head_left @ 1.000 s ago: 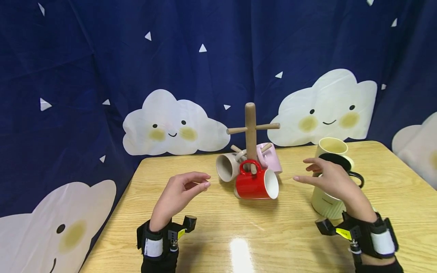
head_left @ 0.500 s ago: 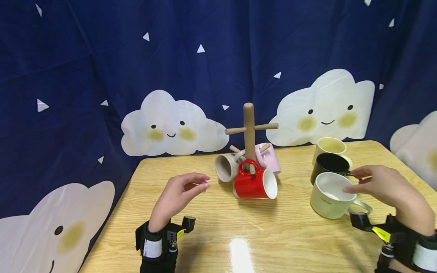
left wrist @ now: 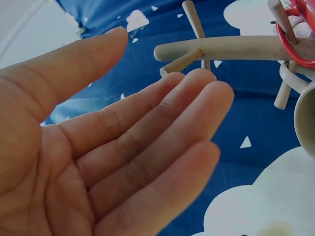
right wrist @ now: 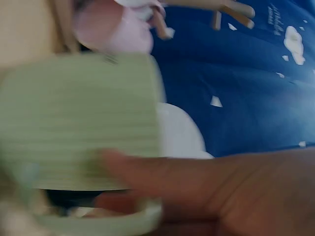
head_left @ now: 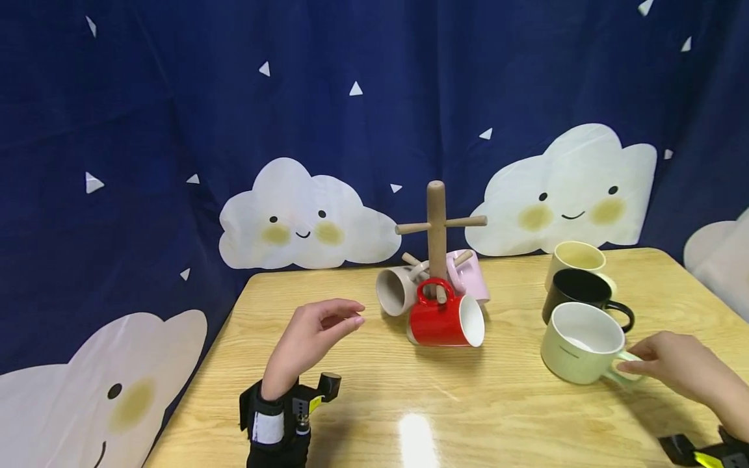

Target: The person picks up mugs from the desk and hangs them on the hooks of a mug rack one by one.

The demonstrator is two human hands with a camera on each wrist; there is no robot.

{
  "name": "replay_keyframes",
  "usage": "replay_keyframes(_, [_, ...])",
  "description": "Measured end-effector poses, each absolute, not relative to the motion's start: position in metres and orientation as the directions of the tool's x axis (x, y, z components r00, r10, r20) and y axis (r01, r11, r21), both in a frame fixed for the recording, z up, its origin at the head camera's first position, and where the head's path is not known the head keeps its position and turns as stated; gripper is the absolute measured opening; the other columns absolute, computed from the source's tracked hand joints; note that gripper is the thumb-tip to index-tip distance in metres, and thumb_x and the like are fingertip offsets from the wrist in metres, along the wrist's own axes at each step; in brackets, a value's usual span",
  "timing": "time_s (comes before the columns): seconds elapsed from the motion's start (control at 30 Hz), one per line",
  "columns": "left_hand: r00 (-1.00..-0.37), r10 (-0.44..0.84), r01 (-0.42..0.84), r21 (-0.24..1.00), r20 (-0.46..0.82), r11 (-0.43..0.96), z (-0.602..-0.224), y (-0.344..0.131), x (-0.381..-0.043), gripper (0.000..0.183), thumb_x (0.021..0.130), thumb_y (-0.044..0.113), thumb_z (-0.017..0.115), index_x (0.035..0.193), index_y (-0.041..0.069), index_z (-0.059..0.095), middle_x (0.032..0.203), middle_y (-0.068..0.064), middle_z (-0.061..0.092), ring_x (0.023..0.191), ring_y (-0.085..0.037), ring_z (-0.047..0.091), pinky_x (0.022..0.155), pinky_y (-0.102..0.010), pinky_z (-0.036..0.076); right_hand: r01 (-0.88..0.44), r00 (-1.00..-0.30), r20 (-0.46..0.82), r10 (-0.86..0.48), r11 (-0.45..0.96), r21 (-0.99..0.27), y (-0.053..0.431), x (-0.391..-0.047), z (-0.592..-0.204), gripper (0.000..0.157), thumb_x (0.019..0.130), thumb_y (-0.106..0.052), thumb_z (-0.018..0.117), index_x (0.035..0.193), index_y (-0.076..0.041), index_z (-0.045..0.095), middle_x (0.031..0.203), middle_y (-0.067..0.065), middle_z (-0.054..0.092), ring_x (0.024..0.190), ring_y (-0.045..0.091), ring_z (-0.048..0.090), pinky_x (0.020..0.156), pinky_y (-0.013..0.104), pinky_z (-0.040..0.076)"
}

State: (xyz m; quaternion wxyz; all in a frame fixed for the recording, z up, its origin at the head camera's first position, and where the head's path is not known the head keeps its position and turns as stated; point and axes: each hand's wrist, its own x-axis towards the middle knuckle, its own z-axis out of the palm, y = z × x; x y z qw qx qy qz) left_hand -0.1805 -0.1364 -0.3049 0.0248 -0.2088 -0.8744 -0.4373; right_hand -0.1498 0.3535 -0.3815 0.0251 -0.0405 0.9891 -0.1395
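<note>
Right hand on the pale green mug's handle, left hand poised beside the rack

From my station I see the right hand (head_left: 687,369) pinching the handle of the pale green mug (head_left: 570,364) between thumb and fingers. The mug is upright at the right of the wooden table (head_left: 497,406), its handle pointing toward that hand. My right wrist view is blurred, but it shows the mug's ribbed wall and fingers at the handle loop; I cannot tell how firm the hold is.

Just behind this mug I have the black mug (head_left: 563,305), its handle turned right, and behind that the cream mug (head_left: 576,257). They overlap from my head view, so I cannot tell whether they touch.

The left hand (head_left: 313,338) is in the air to the left of the wooden rack (head_left: 437,237), with relaxed, extended fingers and an empty grasp; in my left wrist view its thumb stands well apart from the fingers.

On the rack's lower pegs I see the red mug (head_left: 435,325) hanging at the front, the grey mug (head_left: 393,291) to its left and the pink mug (head_left: 475,281) behind to the right. The upper pegs reach out to either side. A dark blue curtain (head_left: 328,39) with smiling white clouds hangs behind the table.
</note>
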Motion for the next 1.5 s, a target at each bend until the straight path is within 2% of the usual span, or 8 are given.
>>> replay_keyframes(0.13, [-0.909,0.338,0.397,0.750,0.243,0.529,-0.303,-0.136,-0.181,0.033,0.081,0.039,0.059,0.103,0.015,0.064,0.094,0.001,0.067,0.079,-0.005,0.060,0.074,-0.030,0.051,-0.120,-0.985,0.159,-0.070,0.935,-0.335,0.352,-0.138,-0.397,0.026,0.077,-0.035,0.063,0.064,-0.013,0.060,0.057,-0.004,0.052,0.056,0.003,0.037,0.053,0.035,0.037])
replay_keyframes(0.27, [-0.909,0.336,0.399,0.753,0.248,0.523,-0.302,-0.137,-0.181,0.033,0.081,0.038,0.059,0.103,0.015,0.064,0.094,0.000,0.067,0.080,-0.007,0.060,0.074,-0.029,0.051,-0.138,-0.970,0.240,-0.051,0.921,-0.365,0.353,-0.139,-0.403,0.024,0.077,-0.033,0.064,0.079,-0.010,0.069,0.067,0.000,0.064,0.062,0.001,0.047,0.058,0.044,0.044])
replay_keyframes(0.4, [-0.911,0.339,0.390,0.763,0.236,0.515,-0.303,-0.136,-0.180,0.033,0.081,0.039,0.060,0.103,0.015,0.064,0.094,0.000,0.067,0.079,-0.007,0.060,0.074,-0.029,0.051,-0.168,-0.954,0.294,-0.055,0.912,-0.374,0.356,-0.137,-0.403,0.020,0.074,-0.030,0.067,0.076,-0.010,0.069,0.062,-0.005,0.063,0.063,-0.006,0.045,0.058,0.047,0.044])
replay_keyframes(0.77, [-0.918,0.319,0.377,0.765,0.235,0.522,-0.303,-0.131,-0.181,0.032,0.079,0.040,0.061,0.102,0.018,0.065,0.096,0.002,0.067,0.080,-0.005,0.060,0.075,-0.030,0.051,-0.146,-0.949,0.312,0.036,0.830,-0.539,0.306,-0.128,-0.331,0.027,0.077,-0.029,0.065,0.090,-0.006,0.070,0.071,-0.008,0.067,0.064,-0.008,0.050,0.049,0.024,0.043])
replay_keyframes(0.93, [-0.918,0.336,0.370,0.759,0.210,0.535,-0.307,-0.127,-0.183,0.034,0.079,0.042,0.060,0.102,0.016,0.065,0.096,0.001,0.067,0.079,-0.005,0.059,0.075,-0.031,0.051,-0.286,-0.938,0.337,-0.080,0.728,-0.623,0.259,-0.141,-0.302,0.023,0.080,-0.023,0.063,0.094,-0.005,0.068,0.073,-0.009,0.066,0.066,0.002,0.057,0.053,0.023,0.049])
replay_keyframes(1.07, [-0.920,0.334,0.363,0.764,0.205,0.533,-0.310,-0.126,-0.183,0.034,0.079,0.041,0.060,0.102,0.016,0.065,0.098,0.001,0.067,0.080,-0.005,0.059,0.076,-0.032,0.051,-0.341,-0.934,0.323,-0.149,0.637,-0.692,0.228,-0.152,-0.297,0.023,0.080,-0.021,0.063,0.095,-0.005,0.068,0.067,-0.007,0.061,0.059,0.006,0.053,0.049,0.024,0.046])
replay_keyframes(1.27, [-0.912,0.343,0.381,0.775,0.225,0.504,-0.312,-0.124,-0.186,0.034,0.080,0.040,0.060,0.101,0.015,0.066,0.098,-0.001,0.067,0.081,-0.007,0.060,0.076,-0.033,0.051,-0.383,-0.920,0.339,-0.197,0.632,-0.674,0.202,-0.159,-0.301,0.022,0.079,-0.026,0.064,0.092,-0.010,0.070,0.083,0.001,0.070,0.076,0.005,0.059,0.066,0.033,0.050])
replay_keyframes(1.5, [-0.895,0.378,0.401,0.800,0.238,0.447,-0.314,-0.119,-0.185,0.034,0.081,0.038,0.059,0.103,0.013,0.065,0.100,-0.003,0.067,0.085,-0.006,0.059,0.079,-0.033,0.050,-0.452,-0.892,0.347,-0.289,0.602,-0.659,0.192,-0.158,-0.304,0.019,0.082,-0.026,0.060,0.091,-0.011,0.069,0.076,-0.002,0.069,0.069,0.006,0.060,0.061,0.030,0.051])
